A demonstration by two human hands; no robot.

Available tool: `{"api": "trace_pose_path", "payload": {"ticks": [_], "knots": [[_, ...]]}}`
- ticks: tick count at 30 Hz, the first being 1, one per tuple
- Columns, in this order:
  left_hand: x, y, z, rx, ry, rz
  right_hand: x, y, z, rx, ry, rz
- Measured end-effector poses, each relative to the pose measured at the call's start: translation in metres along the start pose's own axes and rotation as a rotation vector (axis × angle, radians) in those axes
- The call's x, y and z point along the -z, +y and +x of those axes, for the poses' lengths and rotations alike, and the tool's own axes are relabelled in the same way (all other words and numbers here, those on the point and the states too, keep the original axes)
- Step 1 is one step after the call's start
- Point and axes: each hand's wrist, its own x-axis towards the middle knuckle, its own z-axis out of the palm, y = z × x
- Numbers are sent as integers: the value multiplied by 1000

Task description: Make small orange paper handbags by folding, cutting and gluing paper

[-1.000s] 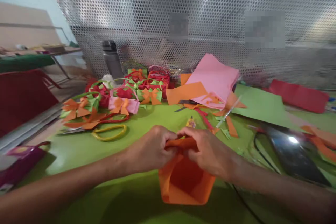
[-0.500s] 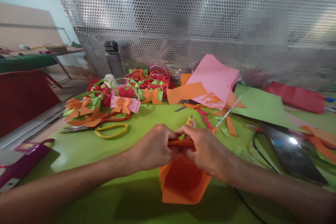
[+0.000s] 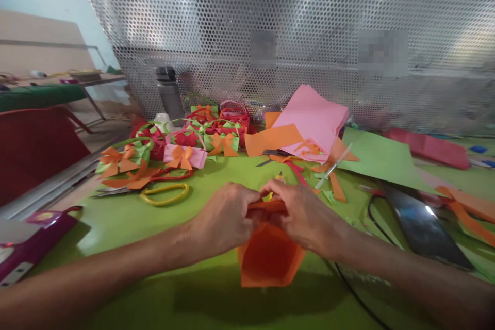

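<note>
Both hands are closed on one thing: the left hand (image 3: 226, 216) and the right hand (image 3: 307, 216) pinch the far upper edge of an orange paper box (image 3: 270, 260) between thumbs and fingers. Each grip is firmly shut on the folded paper, the two sets of fingertips close together. The box's open side faces the wearer, and it sits low in the middle, between and below the hands. Its lower edge seems to be held just above the green table (image 3: 135, 232), judging by the shadow, though contact is hard to make out.

Just beyond the hands, a yellow tip (image 3: 280, 178) shows, mostly hidden. To the left lie scissors with a yellow handle (image 3: 164, 196), and nearer the left forearm a purple device (image 3: 42, 242). On the right a dark glossy slab (image 3: 425, 227) lies near a black cable (image 3: 358, 291).

Farther back, small paper bags (image 3: 185, 157) with bows crowd together before a grey bottle (image 3: 170, 98). Beside them rest an orange sheet (image 3: 273, 139), a pink paper stack (image 3: 311, 113), and a pale green sheet (image 3: 381, 160). A perforated metal panel (image 3: 216, 20) stands behind everything on the table.
</note>
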Motion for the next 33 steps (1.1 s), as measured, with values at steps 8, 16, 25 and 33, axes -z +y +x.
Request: {"api": "trace_pose_path", "payload": {"ticks": [8, 16, 25, 33], "knots": [[7, -3, 6, 15, -2, -240, -1, 4, 2, 45, 147, -255], [-8, -12, 6, 69, 140, -241, -5, 3, -2, 192, 243, -476], [-8, -8, 4, 23, 165, -179, -7, 1, -4, 221, 251, -499], [-1, -7, 6, -22, 123, -363, -3, 5, 0, 214, 252, -394]]}}
